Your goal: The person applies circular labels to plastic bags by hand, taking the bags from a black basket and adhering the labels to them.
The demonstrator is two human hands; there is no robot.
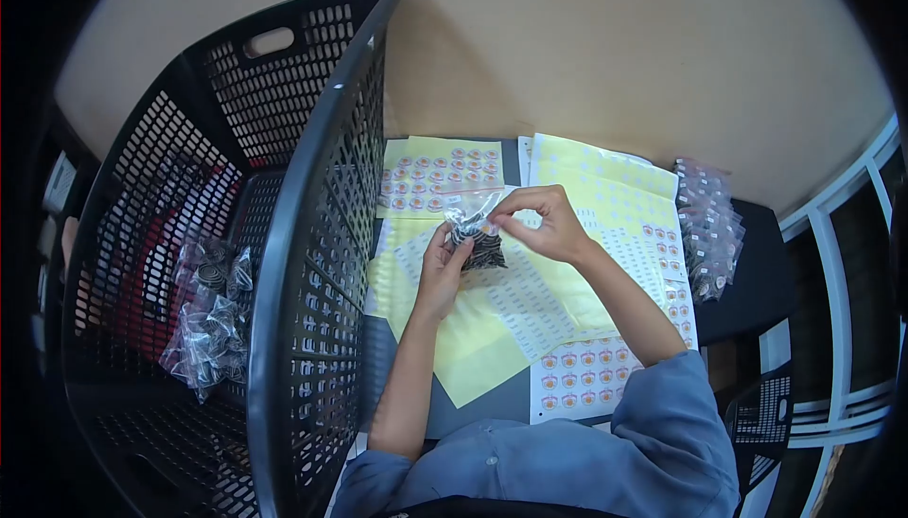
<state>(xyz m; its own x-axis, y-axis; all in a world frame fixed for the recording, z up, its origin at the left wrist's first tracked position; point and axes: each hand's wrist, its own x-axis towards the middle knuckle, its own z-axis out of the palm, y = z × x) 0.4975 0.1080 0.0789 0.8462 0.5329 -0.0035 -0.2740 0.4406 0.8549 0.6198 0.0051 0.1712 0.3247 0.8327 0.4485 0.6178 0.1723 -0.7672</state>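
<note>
A clear zip bag (480, 251) filled with small dark pieces is held over the sticker sheets, its open-looking top edge pointing away from me. My left hand (443, 269) grips the bag's lower left side between thumb and fingers. At the bag's upper right, my right hand (541, 223) has thumb and index finger pressed together against the plastic; a small orange spot shows by the fingertips. Under both hands lie yellow sheets (473, 367) and a sheet of small printed labels (530, 315).
A large black basket (312, 234) at left holds bags of dark round pieces (213, 319). Sheets of orange-and-red stickers (586, 371) lie at front right and back left. Filled clear bags (707, 234) are piled at the table's right. A wall rises behind.
</note>
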